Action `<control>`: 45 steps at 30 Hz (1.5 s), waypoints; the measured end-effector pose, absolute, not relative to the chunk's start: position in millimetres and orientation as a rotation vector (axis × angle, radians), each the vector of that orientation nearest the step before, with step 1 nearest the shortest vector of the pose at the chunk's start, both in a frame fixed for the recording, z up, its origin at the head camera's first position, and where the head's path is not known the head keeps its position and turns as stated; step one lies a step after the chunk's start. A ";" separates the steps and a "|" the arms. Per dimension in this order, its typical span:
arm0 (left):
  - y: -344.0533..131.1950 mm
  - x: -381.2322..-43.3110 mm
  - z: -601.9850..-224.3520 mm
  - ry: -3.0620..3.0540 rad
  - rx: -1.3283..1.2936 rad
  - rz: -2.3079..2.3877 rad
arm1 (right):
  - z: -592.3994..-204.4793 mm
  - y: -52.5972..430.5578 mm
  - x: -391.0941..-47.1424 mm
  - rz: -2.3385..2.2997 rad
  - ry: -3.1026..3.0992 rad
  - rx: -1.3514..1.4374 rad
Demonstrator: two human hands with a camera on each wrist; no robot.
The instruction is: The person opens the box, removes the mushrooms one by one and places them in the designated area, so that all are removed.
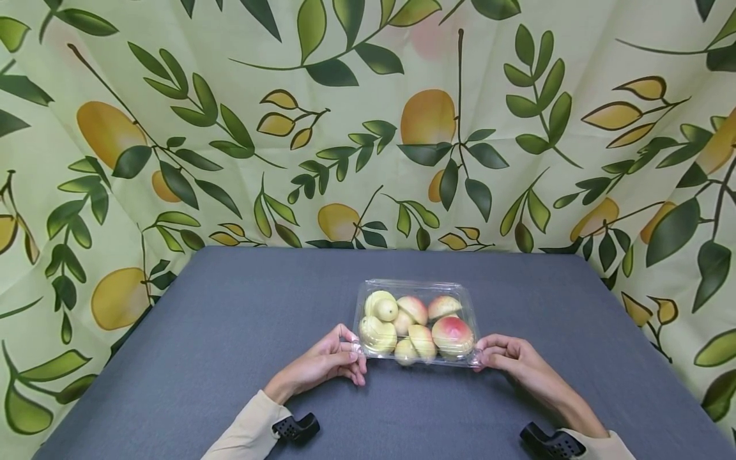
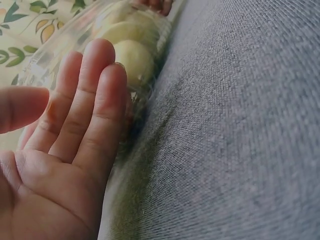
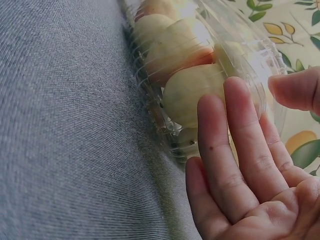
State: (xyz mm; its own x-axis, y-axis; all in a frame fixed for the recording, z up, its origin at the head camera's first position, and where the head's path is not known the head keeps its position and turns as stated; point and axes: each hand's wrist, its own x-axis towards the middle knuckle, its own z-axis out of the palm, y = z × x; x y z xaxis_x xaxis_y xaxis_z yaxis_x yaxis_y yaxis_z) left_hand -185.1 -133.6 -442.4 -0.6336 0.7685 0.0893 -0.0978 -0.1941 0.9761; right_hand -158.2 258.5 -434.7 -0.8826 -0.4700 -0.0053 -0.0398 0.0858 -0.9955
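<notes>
A clear plastic fruit box [image 1: 415,287] sits on the grey cloth in front of me. Inside it are several pale yellow round fruits [image 1: 379,335] on the left and red-blushed, peach-like fruits [image 1: 453,335] on the right. My left hand [image 1: 328,358] pinches the box's near left corner between thumb and index finger, its other fingers loosely extended. At the near right corner, my right hand [image 1: 512,358] pinches the box the same way. In the right wrist view, the fingertips [image 3: 212,112] overlap the clear side wall, fruit showing behind them.
The grey cloth-covered table [image 1: 259,287] stretches around the box on all sides. Behind its far edge hangs a curtain [image 1: 368,160] printed with leaves and orange fruit. A black wrist device [image 1: 296,428] is strapped over each beige sleeve.
</notes>
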 end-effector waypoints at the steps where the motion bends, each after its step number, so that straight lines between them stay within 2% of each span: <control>1: -133.6 -185.0 -442.8 1.472 0.799 1.889 | -435.2 258.6 -158.2 -1.865 2.038 -0.517; 22: -133.2 -185.1 -446.3 1.397 0.813 1.939 | -432.4 257.6 -157.3 -1.864 2.081 -0.429; 29: -131.9 -185.0 -446.8 1.460 0.714 1.935 | -432.8 257.4 -157.2 -1.869 2.074 -0.436; 45: -131.5 -184.3 -446.9 1.482 0.715 1.947 | -435.0 258.6 -158.2 -1.894 2.052 -0.487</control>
State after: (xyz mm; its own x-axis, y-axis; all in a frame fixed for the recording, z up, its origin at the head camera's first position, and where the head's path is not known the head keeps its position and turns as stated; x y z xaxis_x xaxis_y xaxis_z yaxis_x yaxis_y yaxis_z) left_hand -184.3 -131.5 -446.9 -0.6856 0.7248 0.0676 -0.1279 -0.2114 0.9690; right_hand -158.2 258.6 -435.0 -0.8957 -0.4447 0.0054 -0.0409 0.0703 -0.9967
